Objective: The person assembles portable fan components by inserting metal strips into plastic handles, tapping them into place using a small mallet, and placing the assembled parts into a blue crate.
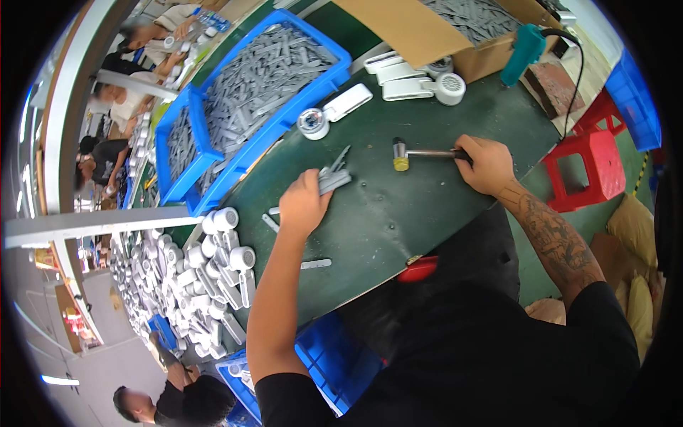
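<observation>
My left hand point(304, 201) is closed round several flat grey plastic strips point(333, 181) just above the green tabletop point(370, 231). More grey strips point(316, 264) lie loose around it. My right hand point(486, 165) grips the dark handle of a small mallet point(400, 154); its head, with a yellow face and a dark face, points left over the table. Between and beyond my hands lies a white handheld fan point(313, 124) with its round end showing inner parts. Other white handheld fans point(449, 88) rest together at the far side.
A blue bin point(340, 57) full of grey strips stands far left. White fans point(206, 277) are heaped at the left. An open cardboard box point(491, 62) and a corded teal tool point(524, 55) are at the far right, a red stool point(590, 171) beyond the edge. Other people work at left.
</observation>
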`<state>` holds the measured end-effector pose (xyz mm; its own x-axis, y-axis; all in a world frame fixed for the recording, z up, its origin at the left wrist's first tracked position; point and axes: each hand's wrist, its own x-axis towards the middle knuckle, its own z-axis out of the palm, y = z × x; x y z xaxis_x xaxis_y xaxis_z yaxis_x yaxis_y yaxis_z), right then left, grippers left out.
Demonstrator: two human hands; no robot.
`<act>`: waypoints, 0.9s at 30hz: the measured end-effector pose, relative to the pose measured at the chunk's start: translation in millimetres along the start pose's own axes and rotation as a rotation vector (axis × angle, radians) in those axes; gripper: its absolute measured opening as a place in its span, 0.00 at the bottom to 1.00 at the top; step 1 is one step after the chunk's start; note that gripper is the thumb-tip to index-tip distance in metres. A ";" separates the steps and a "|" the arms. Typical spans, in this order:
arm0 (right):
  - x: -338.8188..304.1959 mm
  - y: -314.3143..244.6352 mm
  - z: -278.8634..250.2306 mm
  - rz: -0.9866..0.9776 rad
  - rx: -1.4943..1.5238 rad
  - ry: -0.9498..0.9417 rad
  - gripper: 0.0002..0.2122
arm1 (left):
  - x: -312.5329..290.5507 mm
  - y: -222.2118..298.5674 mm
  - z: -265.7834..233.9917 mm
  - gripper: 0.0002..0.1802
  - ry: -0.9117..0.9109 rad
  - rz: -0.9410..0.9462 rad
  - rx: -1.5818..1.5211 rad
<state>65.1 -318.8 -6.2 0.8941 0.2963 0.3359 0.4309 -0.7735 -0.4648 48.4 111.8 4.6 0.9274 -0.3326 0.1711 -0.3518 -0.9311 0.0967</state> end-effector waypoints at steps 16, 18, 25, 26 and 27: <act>2.6 -2.0 -3.1 0.019 -0.041 -0.037 0.10 | -4.1 -23.3 -77.0 0.18 0.303 -0.179 -0.411; 3.6 -4.3 -5.8 0.029 -0.038 -0.052 0.10 | 8.9 -74.3 -115.6 0.14 0.544 -0.171 0.000; 1.2 -4.1 -9.0 0.014 -0.039 -0.039 0.11 | 78.3 -257.3 -211.4 0.39 0.444 -0.733 -0.096; 6.7 -9.5 -1.4 -0.003 -0.017 -0.040 0.11 | 59.3 -297.4 -226.8 0.44 0.482 -0.754 0.015; 12.2 -13.6 6.5 -0.031 0.029 -0.015 0.11 | 46.0 -320.6 -232.6 0.49 0.512 -0.770 0.118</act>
<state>70.9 -301.0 -1.1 0.8818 0.3288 0.3381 0.4619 -0.7471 -0.4780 174.3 429.8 209.6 0.7205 0.4637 0.5157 0.3785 -0.8860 0.2678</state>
